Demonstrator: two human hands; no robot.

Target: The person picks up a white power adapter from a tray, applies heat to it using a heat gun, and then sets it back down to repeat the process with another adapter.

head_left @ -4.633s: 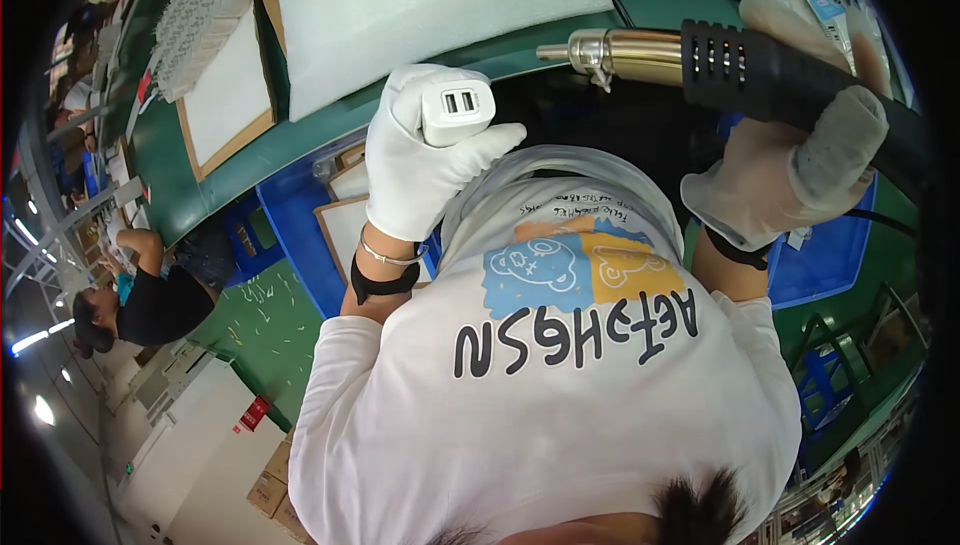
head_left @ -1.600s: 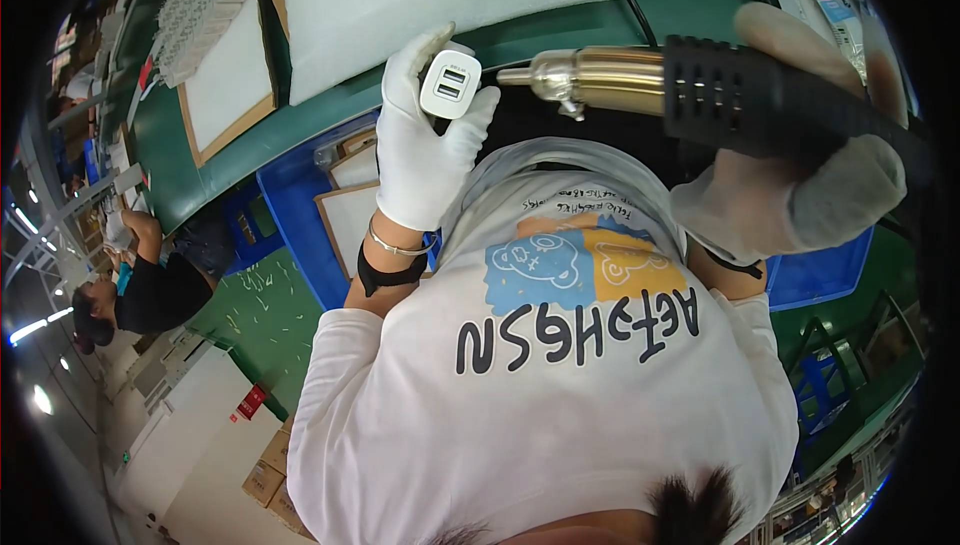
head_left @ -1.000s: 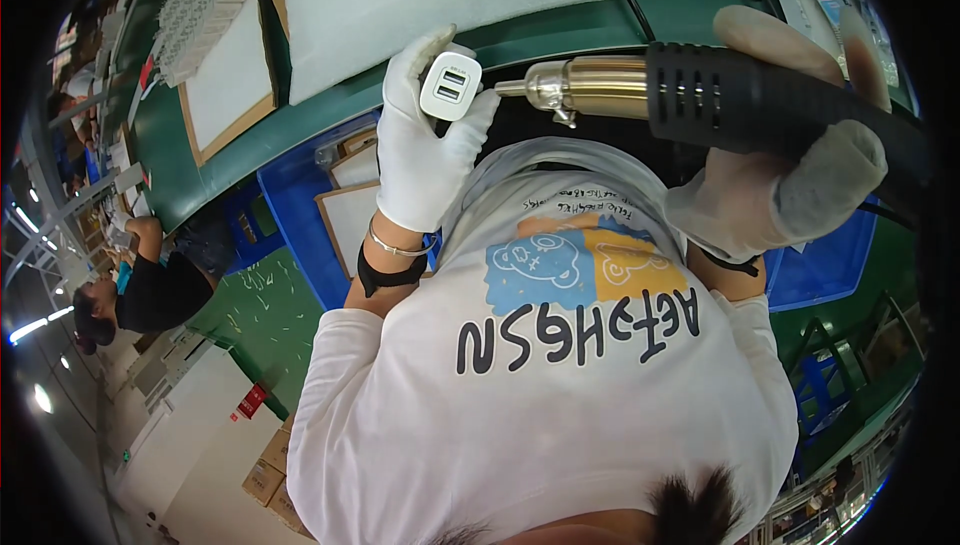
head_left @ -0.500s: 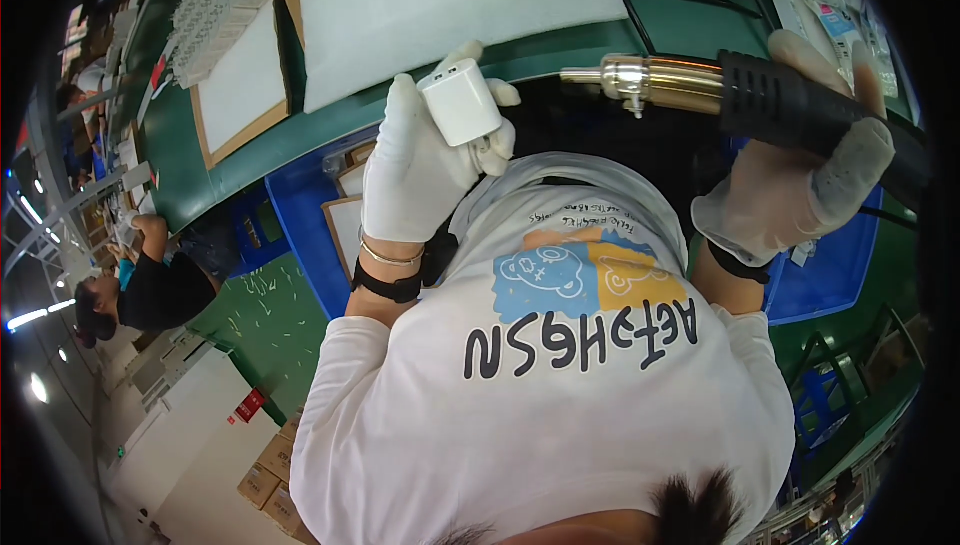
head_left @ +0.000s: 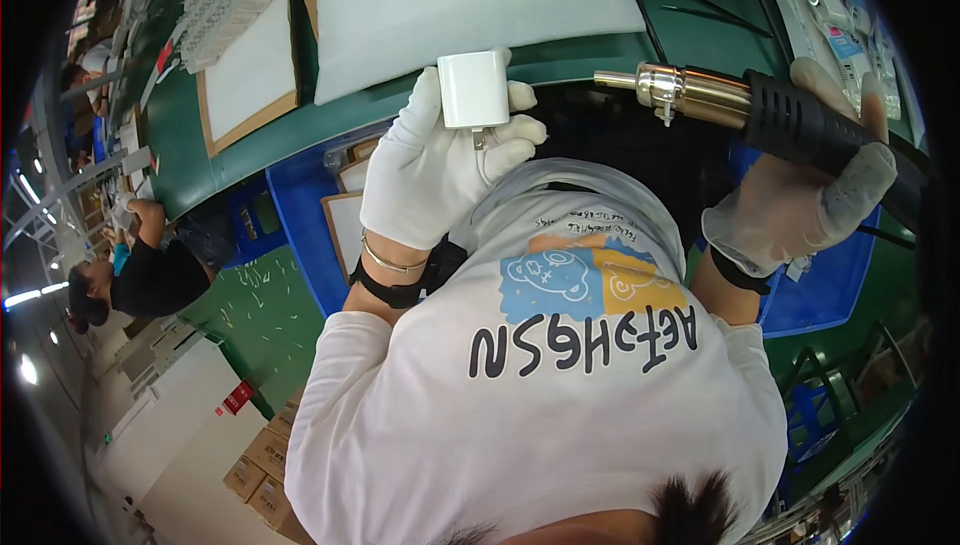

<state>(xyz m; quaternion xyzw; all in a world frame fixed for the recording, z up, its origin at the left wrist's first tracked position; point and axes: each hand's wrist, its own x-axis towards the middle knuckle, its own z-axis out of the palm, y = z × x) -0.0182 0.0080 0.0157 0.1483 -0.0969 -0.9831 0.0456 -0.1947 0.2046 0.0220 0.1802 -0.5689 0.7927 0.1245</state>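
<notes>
A white, block-shaped charger plug (head_left: 473, 91) rests in the gloved fingers of my left hand (head_left: 420, 170). Its metal prongs point down toward my palm. To the right, my right hand (head_left: 800, 195), also gloved, is wrapped round the black ribbed handle of a hot-air gun (head_left: 700, 95). The gun has a brass-coloured barrel and a thin metal nozzle aimed left, toward the charger plug. A gap separates the nozzle from the plug.
A white foam pad (head_left: 470, 5) covers part of the green bench (head_left: 240, 160). Clear packaging trays (head_left: 230, 0) stand at the far left. Blue bins (head_left: 300, 225) sit below the bench edge on both sides. At the left, another person (head_left: 150, 265) is at work.
My left hand has turned the charger plug, so the end with ports has gone out of sight and its prongs now show. My right hand still holds the hot-air gun.
</notes>
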